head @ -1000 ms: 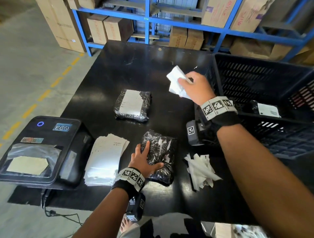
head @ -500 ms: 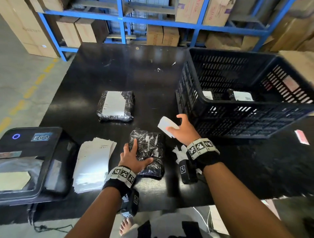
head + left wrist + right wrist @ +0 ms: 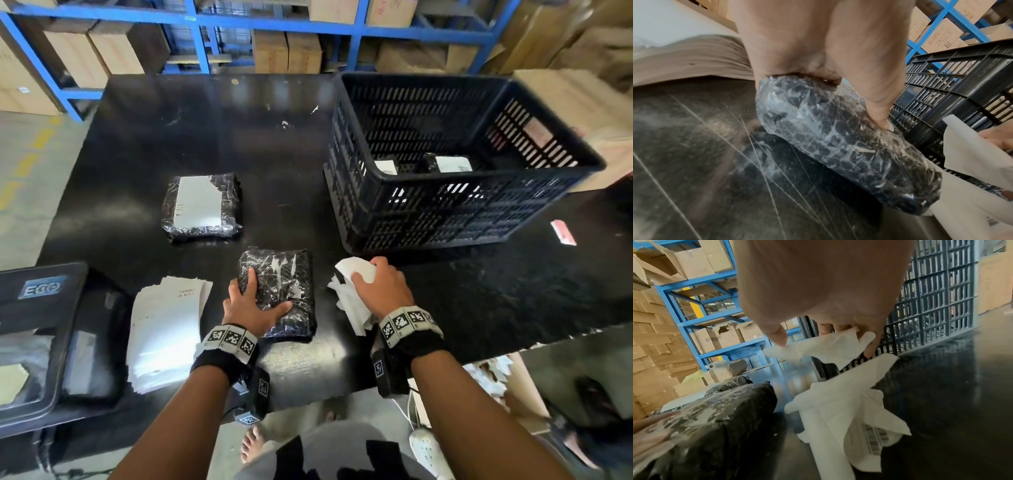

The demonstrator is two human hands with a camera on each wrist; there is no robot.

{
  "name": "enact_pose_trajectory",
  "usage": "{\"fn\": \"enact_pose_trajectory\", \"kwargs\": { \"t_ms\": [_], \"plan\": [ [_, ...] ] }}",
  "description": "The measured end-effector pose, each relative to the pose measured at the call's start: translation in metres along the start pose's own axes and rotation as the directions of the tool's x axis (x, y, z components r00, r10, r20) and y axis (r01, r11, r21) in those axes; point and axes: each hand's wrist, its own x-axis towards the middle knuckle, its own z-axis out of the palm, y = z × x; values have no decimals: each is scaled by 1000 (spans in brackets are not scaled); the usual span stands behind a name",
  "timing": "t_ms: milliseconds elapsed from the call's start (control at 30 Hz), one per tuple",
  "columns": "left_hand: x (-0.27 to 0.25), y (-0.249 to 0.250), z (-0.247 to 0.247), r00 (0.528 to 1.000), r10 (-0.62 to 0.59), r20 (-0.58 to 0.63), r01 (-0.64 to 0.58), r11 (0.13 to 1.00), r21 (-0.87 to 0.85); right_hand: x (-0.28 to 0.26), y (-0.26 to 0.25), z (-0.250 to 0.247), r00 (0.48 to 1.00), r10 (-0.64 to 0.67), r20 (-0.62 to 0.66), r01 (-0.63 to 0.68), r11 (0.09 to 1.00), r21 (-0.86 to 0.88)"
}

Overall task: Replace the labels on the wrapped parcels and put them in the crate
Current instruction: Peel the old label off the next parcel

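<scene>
Now left hand [image 3: 251,306] presses flat, fingers spread, on near parcel [image 3: 284,291]; right hand [image 3: 383,291], at parcel's 3 o'clock, pinches peeled label [image 3: 354,270] over scrap pile [image 3: 349,308].

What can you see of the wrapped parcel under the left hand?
The parcel is a flat, dark bundle wrapped in shiny, wrinkled clear film. Its top carries no whole label, only white torn scraps. It lies flat on the black table, near the front edge, between the stack of label sheets and the pile of peeled label paper. The left hand rests on its near left corner, thumb along the near edge.
</scene>
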Motion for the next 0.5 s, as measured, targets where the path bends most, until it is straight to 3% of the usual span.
{"fn": "enact_pose_trajectory", "kwargs": {
  "t_ms": [267, 500],
  "plan": [
    [2, -3, 2, 1000, 16, 4, -16, 1000, -26, 5, 18, 14, 994, -37, 103, 44, 996, -71],
    [2, -3, 2, 1000, 24, -7, -24, 999, -25, 6, 30, 18, 1000, -2, 4, 2, 994, -110]
  ]
}}
